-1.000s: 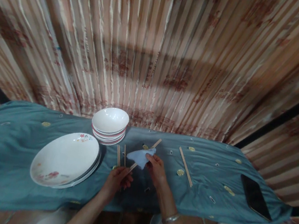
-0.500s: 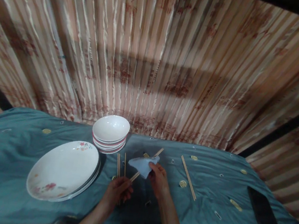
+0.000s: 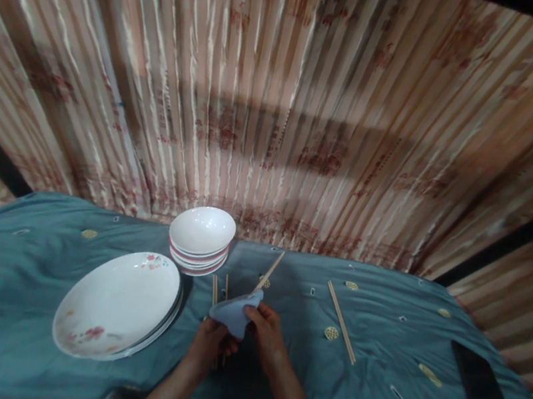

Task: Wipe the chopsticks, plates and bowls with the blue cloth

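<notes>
A light blue cloth [image 3: 234, 314] is pinched in my right hand [image 3: 266, 336] and folded around a pair of chopsticks [image 3: 271, 273]. The upper ends of the chopsticks stick out beyond the cloth, pointing away from me. My left hand [image 3: 209, 345] is closed at their near end, which the cloth and fingers hide. Beneath and behind my left hand, more chopsticks [image 3: 215, 289] lie on the tablecloth, partly covered. To the right of my hands rests a separate pair of chopsticks [image 3: 341, 321], side by side.
A stack of large flowered plates [image 3: 121, 304] stands on the left. Behind it is a stack of white bowls [image 3: 202, 233] with red bands. A dark flat phone-like slab [image 3: 486, 393] lies at the right on the green tablecloth [image 3: 367, 391]. A pleated curtain [image 3: 281, 107] hangs behind.
My right hand and the cloth have slid along the chopsticks toward my left hand, down and left. The chopsticks now show more length beyond the cloth. The view has shifted slightly.
</notes>
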`<state>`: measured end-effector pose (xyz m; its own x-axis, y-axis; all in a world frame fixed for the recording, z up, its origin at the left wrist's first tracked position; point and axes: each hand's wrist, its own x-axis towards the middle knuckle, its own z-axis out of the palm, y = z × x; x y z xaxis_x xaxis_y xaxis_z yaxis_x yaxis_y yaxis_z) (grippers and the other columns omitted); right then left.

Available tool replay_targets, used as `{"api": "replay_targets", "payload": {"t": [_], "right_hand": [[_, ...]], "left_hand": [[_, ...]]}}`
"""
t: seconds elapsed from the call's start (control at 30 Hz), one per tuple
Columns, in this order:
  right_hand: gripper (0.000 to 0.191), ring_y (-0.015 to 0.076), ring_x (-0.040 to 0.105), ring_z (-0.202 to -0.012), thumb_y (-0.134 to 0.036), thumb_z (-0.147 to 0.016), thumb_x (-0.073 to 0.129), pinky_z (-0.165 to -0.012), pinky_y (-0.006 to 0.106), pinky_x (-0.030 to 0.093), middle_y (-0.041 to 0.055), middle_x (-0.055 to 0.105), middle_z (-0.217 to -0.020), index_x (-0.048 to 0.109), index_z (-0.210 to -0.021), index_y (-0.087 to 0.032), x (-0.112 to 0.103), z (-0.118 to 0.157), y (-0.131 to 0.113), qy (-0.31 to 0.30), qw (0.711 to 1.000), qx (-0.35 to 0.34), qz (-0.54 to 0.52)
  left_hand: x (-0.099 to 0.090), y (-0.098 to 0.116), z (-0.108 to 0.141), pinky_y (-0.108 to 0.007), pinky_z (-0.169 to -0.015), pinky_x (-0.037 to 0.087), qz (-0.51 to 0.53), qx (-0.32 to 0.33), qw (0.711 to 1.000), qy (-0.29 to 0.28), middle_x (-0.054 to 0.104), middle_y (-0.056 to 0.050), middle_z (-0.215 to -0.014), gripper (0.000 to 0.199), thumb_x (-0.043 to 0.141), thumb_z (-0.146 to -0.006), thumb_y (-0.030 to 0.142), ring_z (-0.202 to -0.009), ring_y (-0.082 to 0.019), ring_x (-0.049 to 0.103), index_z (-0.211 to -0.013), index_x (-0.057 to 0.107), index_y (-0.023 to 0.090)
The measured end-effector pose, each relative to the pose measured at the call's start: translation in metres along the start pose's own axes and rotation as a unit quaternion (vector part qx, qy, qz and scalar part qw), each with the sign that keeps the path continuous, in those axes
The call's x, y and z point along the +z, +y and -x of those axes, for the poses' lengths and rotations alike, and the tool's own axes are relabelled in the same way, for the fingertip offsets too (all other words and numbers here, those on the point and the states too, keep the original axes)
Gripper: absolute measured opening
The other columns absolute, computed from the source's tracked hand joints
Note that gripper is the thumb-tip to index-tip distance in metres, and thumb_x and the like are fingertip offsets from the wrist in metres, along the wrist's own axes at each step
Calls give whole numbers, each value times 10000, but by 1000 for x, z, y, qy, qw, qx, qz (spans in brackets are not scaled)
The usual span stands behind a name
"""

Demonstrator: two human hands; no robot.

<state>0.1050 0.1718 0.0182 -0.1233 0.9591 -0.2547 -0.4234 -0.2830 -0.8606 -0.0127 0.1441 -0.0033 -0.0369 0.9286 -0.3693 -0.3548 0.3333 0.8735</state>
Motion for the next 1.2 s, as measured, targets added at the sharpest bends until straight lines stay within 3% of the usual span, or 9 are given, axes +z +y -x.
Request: {"api": "replay_targets", "payload": {"t": [0.4,0.67,1.2], "right_hand": [[237,113,512,-553,-369,-563,764,-538,232,387,-13,642,-623,710,-696,-180,-2,1,2,-11,999,-14,34],[330,114,530,-585,-436,-563,787,-548,224,395,-8,660,-663,722,-761,-181,-1,8,-3,-24,998,-13,48],[351,91,506,-509,-443,-488,825,-508,220,392,-27,637,-574,709,-666,-164,4,6,1,-34,999,3,39]], "left_hand": [[-3,2,0,-228,-421,355,-26,11,1000,-7,623,-29,-516,102,616,-607,277,-411,-124,524,-618,589,179],[-2,1,5,-222,-419,361,-20,27,999,-8,635,-25,-526,145,638,-565,276,-402,-115,522,-642,600,159],[0,12,19,-222,-403,378,-27,31,999,2,628,-8,-490,118,526,-611,186,-383,-121,520,-675,618,147]]}}
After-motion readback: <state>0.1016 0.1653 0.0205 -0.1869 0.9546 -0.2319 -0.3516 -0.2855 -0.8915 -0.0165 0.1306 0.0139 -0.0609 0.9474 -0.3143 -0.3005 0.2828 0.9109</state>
